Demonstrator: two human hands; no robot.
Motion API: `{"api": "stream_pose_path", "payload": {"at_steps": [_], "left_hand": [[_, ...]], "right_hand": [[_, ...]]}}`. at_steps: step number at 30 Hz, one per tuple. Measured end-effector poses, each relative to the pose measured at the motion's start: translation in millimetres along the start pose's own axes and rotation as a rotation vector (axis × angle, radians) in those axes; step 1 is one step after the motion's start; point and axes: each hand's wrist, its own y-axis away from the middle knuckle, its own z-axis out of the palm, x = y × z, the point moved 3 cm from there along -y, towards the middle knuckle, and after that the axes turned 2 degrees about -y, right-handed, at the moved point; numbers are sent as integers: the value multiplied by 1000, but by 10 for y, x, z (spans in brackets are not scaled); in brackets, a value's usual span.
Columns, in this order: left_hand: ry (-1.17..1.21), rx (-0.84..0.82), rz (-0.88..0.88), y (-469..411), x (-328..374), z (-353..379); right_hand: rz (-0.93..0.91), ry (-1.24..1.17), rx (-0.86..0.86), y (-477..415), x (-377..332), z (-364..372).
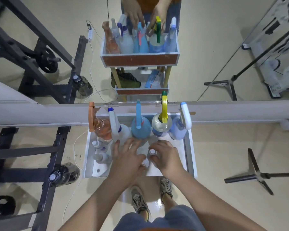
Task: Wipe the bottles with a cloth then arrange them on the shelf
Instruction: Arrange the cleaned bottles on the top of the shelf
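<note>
A small clear bottle with a smooth white cap [152, 152] stands upright just below the frame's centre, in the front half of the white shelf tray [189, 147]; the right hand [165, 155] curls its fingers round it, the cap poking up beside the thumb; just left of it a second small bottle with a ribbed white cap [145, 163] shows between the two hands; the left hand [128, 157] lies palm down with fingers spread forward, and whether it grips that bottle cannot be told.

Above the hands five spray bottles stand in a row along the tray's far edge: orange [99, 127], white [118, 129], blue [140, 128], clear with a yellow trigger [162, 124], lavender [179, 129]; two more small bottles [98, 150] stand near the tray's left wall; white tray floor shows right of the right hand.

A mirror [207, 47] rises behind the row; pale floor [223, 147] spreads to the right, up to a tripod foot [255, 174] at lower right; a black metal frame [53, 155] stands close on the left.
</note>
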Motion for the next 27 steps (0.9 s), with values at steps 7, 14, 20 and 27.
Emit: {"api": "stream_pose_path", "payload": {"at_steps": [7, 14, 20, 27], "left_hand": [[280, 127, 44, -253, 290, -150], [455, 89, 50, -613, 914, -126], [651, 66, -70, -616, 1120, 42], [868, 44, -211, -599, 1297, 96]], "right_hand": [[111, 90, 337, 214, 281, -723], [217, 125, 336, 129, 564, -792], [278, -27, 151, 67, 654, -873], [330, -159, -35, 127, 687, -923]]}}
